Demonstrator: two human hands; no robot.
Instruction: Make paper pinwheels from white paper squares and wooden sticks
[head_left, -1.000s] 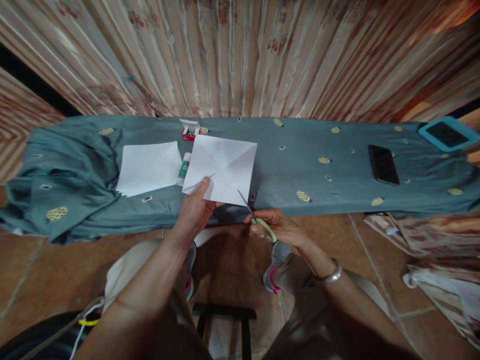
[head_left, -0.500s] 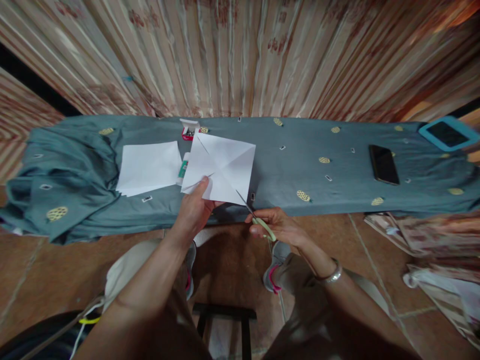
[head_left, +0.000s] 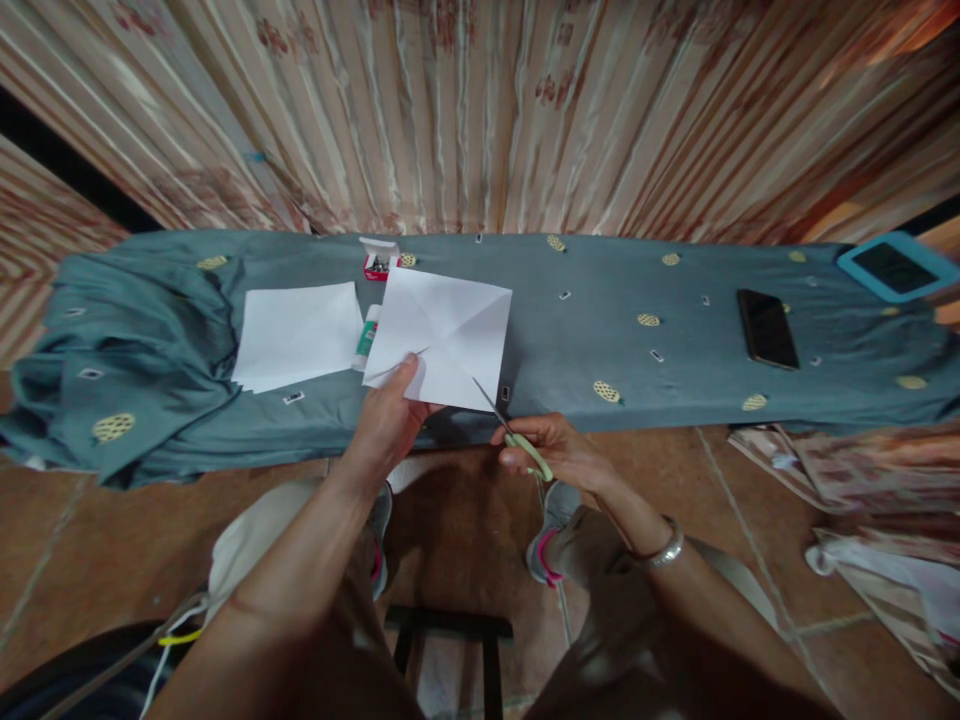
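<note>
A square white sheet of paper (head_left: 457, 320) with diagonal creases is pinched at its near edge by my left hand (head_left: 390, 410), thumb on top and fingers underneath. A slit runs in from the sheet's edge by that thumb. My right hand (head_left: 555, 450) grips the pale green handles of a pair of scissors (head_left: 528, 452). The blades lie at the sheet's near right corner and point toward its middle. Left of the sheet, a glue stick (head_left: 367, 338) is partly covered by it.
A stack of white paper (head_left: 300, 335) lies to the left on the teal cloth (head_left: 600, 330). Behind the glue stick stands an open red box (head_left: 381, 262) of small metal items. To the right are a black phone (head_left: 768, 328) and a blue-framed tablet (head_left: 896, 267). Curtains (head_left: 480, 120) hang behind.
Both hands, the paper and the scissors stay almost where they were. The dark line near the sheet's far left corner no longer shows.
</note>
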